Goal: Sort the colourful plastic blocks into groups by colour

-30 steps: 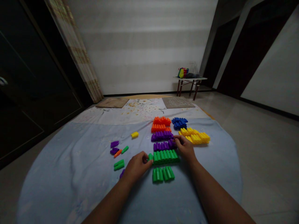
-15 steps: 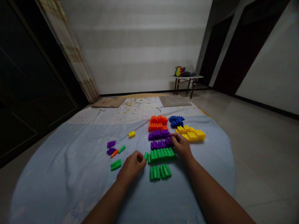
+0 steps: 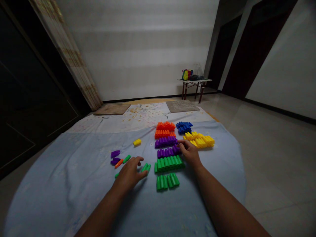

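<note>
My left hand (image 3: pixel 130 172) is open over the cloth, its thumb and index finger spread. Two green tube-like plastic pieces (image 3: pixel 146 168) lie side by side near the thumb tip; whether it touches them is unclear. My right hand (image 3: pixel 189 152) has its fingers bent in a pinch at the right end of the purple rows (image 3: pixel 169 152), seemingly on a purple piece. The thumb is partly hidden. Below the purple pieces lies a long green row (image 3: pixel 170 163), with shorter green groups (image 3: pixel 162 182) nearer me.
Orange rows (image 3: pixel 165 134), blue pieces (image 3: pixel 184 128) and yellow pieces (image 3: pixel 202 142) lie beyond. Loose to the left are a yellow piece (image 3: pixel 137 142), purple pieces (image 3: pixel 115 153), an orange one (image 3: pixel 118 163) and a green one (image 3: pixel 126 159). A small table (image 3: pixel 195 80) stands farther off.
My left hand has drawn back leftward and opened from its pinch on a green piece. Two green pieces now show by its thumb. My right hand stays at the purple rows; the view has shifted slightly.
</note>
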### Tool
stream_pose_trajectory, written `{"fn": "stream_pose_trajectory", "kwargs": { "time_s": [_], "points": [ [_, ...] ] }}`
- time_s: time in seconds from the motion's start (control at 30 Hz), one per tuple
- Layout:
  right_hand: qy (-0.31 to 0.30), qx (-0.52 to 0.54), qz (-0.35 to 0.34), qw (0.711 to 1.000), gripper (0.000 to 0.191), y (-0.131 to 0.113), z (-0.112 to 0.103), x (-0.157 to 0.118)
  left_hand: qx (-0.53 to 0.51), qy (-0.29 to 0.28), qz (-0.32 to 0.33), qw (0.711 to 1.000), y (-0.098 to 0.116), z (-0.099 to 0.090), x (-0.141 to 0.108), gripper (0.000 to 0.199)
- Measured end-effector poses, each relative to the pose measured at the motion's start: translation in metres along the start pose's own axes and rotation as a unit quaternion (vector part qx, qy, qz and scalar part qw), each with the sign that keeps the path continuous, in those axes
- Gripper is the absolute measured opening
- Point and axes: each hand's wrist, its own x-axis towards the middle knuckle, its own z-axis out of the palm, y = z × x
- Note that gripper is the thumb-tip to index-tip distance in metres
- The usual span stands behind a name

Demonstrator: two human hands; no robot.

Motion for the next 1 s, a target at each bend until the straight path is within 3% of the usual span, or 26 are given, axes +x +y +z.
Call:
{"fn": "stream_pose_trajectory", "kwargs": {
  "time_s": [0.13, 0.27, 0.47, 0.6, 0.8, 0.9, 1.0],
  "points": [
    [0.002, 0.000, -0.006, 1.000, 0.023, 0.000, 0.000, 0.001, -0.007, -0.045, 0.063, 0.997, -0.009, -0.004, 0.008, 0.060],
    [0.003, 0.007, -0.003, 1.000, 0.024, 0.000, -0.001, 0.001, 0.018, -0.097, 0.098, 0.990, -0.008, -0.005, 0.013, 0.053],
    [0.013, 0.005, 0.000, 1.000, 0.023, -0.006, -0.003, 0.003, -0.014, -0.058, 0.080, 0.995, -0.008, -0.006, 0.016, 0.045],
    [0.017, 0.013, -0.006, 1.000, 0.022, -0.007, -0.004, 0.004, -0.053, -0.018, 0.109, 0.992, 0.020, -0.008, 0.018, 0.042],
    [0.031, 0.024, -0.003, 0.999, 0.021, -0.001, -0.004, 0.006, -0.034, -0.034, 0.156, 0.987, 0.088, 0.008, 0.024, 0.041],
    [0.032, 0.028, 0.001, 0.999, 0.021, -0.001, -0.005, 0.007, -0.007, -0.038, 0.172, 0.984, 0.102, 0.018, 0.030, 0.042],
    [0.035, 0.036, 0.007, 0.999, 0.022, -0.002, -0.005, 0.007, 0.018, -0.036, 0.185, 0.982, 0.103, 0.027, 0.036, 0.042]
  ]
}}
